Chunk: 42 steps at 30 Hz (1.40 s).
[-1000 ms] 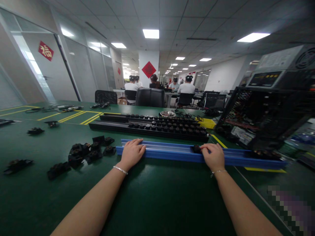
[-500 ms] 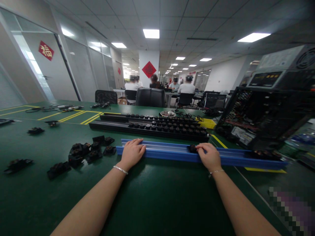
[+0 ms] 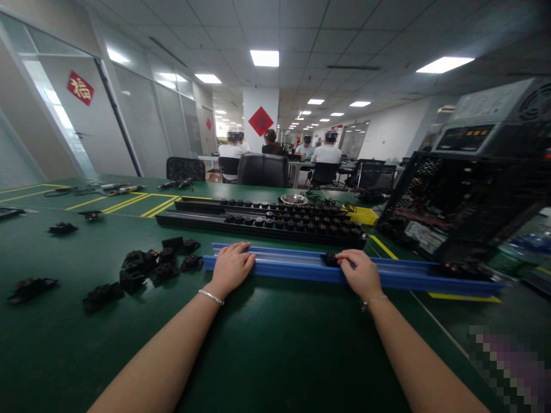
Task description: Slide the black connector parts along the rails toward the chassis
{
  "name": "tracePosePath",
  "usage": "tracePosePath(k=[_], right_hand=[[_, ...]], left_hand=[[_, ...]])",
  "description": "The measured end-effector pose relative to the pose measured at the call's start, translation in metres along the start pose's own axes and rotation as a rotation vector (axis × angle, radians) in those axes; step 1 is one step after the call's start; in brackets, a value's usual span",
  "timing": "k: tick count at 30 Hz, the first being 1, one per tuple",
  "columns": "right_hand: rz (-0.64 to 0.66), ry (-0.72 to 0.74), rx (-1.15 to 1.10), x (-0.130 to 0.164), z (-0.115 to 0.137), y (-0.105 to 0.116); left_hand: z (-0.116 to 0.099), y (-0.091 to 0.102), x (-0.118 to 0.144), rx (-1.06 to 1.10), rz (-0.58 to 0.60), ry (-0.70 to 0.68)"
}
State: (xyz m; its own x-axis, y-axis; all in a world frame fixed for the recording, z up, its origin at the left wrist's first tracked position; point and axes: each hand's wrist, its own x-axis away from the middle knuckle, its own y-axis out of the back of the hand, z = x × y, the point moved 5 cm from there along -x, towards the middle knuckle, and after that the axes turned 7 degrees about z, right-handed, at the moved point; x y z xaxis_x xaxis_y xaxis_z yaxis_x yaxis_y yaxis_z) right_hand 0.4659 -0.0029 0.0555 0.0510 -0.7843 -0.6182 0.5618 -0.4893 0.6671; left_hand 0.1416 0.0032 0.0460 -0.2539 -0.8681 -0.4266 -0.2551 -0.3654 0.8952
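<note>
A long blue rail [image 3: 293, 265] lies across the green table in front of me. My left hand [image 3: 231, 267] rests flat on its left end, fingers together, pressing it down. My right hand [image 3: 360, 274] is on the rail near its middle, fingertips on a small black part [image 3: 330, 259] that sits in the rail's channel. A few more black parts [image 3: 458, 269] sit in the channel near the rail's right end.
Loose black parts [image 3: 148, 267] lie scattered to the left. Two black rails [image 3: 258, 221] filled with parts lie behind the blue one. An open computer case [image 3: 465, 201] stands at the right. A metal bowl [image 3: 293, 199], chairs and seated people are farther back.
My right hand has slid left along the blue rail, pushing the small black part with it. My left hand has stayed on the rail's left end.
</note>
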Motion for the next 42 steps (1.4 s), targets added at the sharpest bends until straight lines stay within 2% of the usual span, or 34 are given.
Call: tracePosePath(k=[10,27,42], right_hand=[[0.037,-0.013,-0.03,0.0,0.007,-0.003],[0.196,-0.019,-0.071,0.001,0.019,-0.015],[0.345,0.043,-0.094,0.0,0.051,-0.031]], left_hand=[[0.0,0.0,0.0,-0.007,-0.01,-0.009],[0.0,-0.001,0.0,-0.028,-0.007,0.0],[0.0,-0.002,0.0,-0.048,-0.011,-0.01]])
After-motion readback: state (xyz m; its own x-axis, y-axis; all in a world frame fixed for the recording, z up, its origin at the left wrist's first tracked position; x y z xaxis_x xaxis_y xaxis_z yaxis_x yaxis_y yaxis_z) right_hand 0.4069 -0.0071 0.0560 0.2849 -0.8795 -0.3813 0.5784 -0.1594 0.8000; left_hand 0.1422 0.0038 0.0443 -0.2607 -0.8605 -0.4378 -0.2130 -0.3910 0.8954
